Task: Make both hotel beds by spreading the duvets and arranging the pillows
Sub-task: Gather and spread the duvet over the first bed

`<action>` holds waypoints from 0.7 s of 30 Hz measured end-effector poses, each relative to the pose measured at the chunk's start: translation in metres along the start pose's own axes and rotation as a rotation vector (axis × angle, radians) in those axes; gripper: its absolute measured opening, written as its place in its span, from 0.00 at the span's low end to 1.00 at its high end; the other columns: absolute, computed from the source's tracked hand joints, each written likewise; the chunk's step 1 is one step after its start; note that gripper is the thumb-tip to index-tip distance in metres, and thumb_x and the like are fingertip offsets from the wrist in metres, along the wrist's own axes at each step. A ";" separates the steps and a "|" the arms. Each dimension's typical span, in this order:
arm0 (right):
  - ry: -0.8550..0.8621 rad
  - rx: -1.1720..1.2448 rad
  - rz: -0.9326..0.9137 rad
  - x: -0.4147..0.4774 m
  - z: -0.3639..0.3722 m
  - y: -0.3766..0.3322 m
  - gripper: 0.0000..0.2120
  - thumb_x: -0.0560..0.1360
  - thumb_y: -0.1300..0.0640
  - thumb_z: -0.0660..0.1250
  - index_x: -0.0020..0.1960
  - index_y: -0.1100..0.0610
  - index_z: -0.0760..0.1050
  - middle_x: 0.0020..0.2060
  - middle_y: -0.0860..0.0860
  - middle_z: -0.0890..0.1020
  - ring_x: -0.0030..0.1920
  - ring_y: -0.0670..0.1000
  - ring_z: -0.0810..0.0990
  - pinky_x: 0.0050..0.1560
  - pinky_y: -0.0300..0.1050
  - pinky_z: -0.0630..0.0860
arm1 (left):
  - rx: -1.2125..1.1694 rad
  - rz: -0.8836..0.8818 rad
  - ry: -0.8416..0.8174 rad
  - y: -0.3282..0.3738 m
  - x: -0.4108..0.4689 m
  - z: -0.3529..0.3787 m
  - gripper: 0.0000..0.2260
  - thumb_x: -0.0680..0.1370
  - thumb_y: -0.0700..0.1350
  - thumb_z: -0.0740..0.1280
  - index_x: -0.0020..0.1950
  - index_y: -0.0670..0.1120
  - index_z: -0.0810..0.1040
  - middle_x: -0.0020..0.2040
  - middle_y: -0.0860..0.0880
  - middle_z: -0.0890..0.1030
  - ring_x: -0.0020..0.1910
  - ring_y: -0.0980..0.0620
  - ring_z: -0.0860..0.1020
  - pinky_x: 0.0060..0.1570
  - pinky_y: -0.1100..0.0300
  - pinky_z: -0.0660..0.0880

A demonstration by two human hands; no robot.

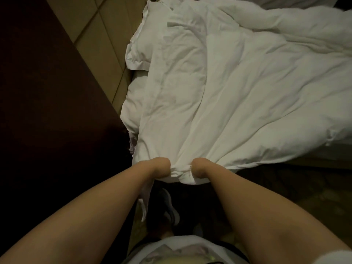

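A white, wrinkled duvet (238,88) lies across the bed and fills the upper right of the head view. Its near edge is bunched where both my hands hold it. My left hand (161,167) grips the bunched edge on the left, fingers curled under the cloth. A short gap to the right, my right hand (200,167) grips the same edge. A white pillow (137,60) lies at the bed's left side, partly under the duvet. A thin strip of white cloth (144,202) hangs down below my left hand.
A dark wooden piece of furniture (47,111) fills the left side. A tan panelled wall (99,29) runs between it and the bed. My shoe (170,208) stands on the dark floor below the duvet edge. The bed's lower edge (314,159) shows at right.
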State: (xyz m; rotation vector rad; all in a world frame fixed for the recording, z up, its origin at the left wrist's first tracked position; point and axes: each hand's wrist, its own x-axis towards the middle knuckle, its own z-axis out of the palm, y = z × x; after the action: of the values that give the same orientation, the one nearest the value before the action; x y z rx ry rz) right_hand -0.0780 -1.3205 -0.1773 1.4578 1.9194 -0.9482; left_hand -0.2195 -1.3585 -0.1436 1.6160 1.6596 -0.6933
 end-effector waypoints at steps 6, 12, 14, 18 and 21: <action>0.355 0.205 -0.037 -0.029 -0.011 0.002 0.16 0.78 0.63 0.52 0.60 0.58 0.74 0.59 0.57 0.77 0.58 0.59 0.75 0.57 0.48 0.70 | 0.068 -0.031 0.239 0.005 -0.021 -0.022 0.12 0.78 0.38 0.57 0.58 0.40 0.77 0.58 0.42 0.77 0.57 0.42 0.75 0.50 0.56 0.69; 0.421 0.253 -0.118 -0.053 -0.033 0.017 0.20 0.74 0.62 0.56 0.65 0.53 0.64 0.56 0.58 0.77 0.55 0.59 0.74 0.54 0.49 0.70 | 0.140 0.015 0.441 0.022 -0.029 -0.055 0.10 0.77 0.45 0.58 0.54 0.45 0.76 0.55 0.44 0.79 0.54 0.44 0.75 0.53 0.53 0.72; 0.398 0.196 -0.137 -0.055 -0.034 0.023 0.25 0.73 0.58 0.60 0.69 0.52 0.59 0.55 0.57 0.77 0.56 0.58 0.74 0.55 0.49 0.69 | 0.166 0.063 0.452 0.030 -0.034 -0.065 0.15 0.76 0.52 0.60 0.60 0.48 0.72 0.55 0.45 0.78 0.53 0.45 0.75 0.52 0.53 0.72; 0.413 0.009 -0.116 -0.053 -0.042 0.025 0.30 0.74 0.48 0.67 0.70 0.51 0.56 0.58 0.54 0.77 0.57 0.56 0.76 0.57 0.50 0.70 | 0.231 0.066 0.360 0.039 -0.039 -0.078 0.40 0.71 0.61 0.68 0.77 0.52 0.51 0.63 0.44 0.71 0.60 0.45 0.73 0.57 0.53 0.71; 0.573 -0.106 -0.123 -0.063 -0.067 0.025 0.17 0.80 0.53 0.57 0.69 0.52 0.65 0.63 0.55 0.75 0.61 0.57 0.74 0.59 0.50 0.69 | 0.324 0.042 0.545 0.040 -0.043 -0.082 0.33 0.76 0.52 0.67 0.75 0.51 0.53 0.60 0.44 0.72 0.56 0.44 0.75 0.54 0.52 0.75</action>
State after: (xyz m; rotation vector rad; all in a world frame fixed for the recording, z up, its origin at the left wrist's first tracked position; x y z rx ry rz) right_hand -0.0375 -1.2999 -0.0934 1.6886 2.4420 -0.4927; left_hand -0.1909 -1.3177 -0.0562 2.2112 1.9530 -0.5481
